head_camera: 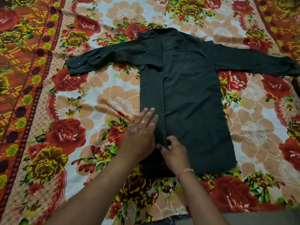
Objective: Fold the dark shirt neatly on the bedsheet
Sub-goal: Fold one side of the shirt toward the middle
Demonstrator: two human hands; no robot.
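Two hands on it now: we see the left hand (141, 132) flat, fingers together, pressing the dark shirt (186, 88), right hand (174, 154) pinching its folded edge, sleeves spread across the bedsheet (90, 101).

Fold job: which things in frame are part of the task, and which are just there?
Part of the job:
- dark shirt, sleeves spread
- bedsheet under it
- left hand, flat on the folded side panel
- right hand, pinching the fold edge near the hem

Just there:
- pink wrist thread
- grey strip, bottom right
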